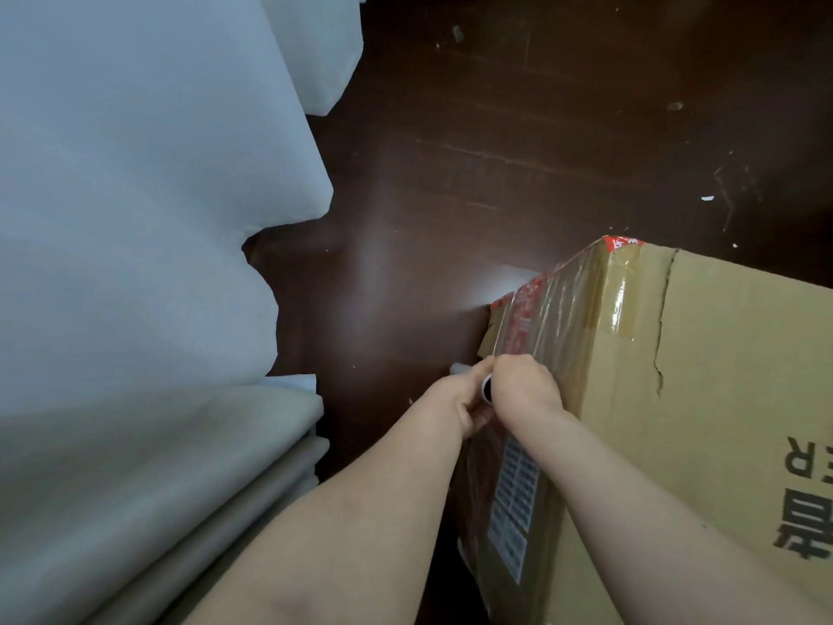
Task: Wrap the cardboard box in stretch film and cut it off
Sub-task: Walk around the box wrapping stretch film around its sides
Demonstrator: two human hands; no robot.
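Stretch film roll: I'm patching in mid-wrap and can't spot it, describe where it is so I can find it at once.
Start at the large brown cardboard box on the dark wooden floor and go to its film-covered left side. There the left hand and right hand meet, both gripping the white stretch film roll. It shows as a small white ring with a dark hollow core between the hands.

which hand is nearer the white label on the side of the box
Right. The right hand is directly above the white label, against the box; the left hand sits further left, gripping the film roll.
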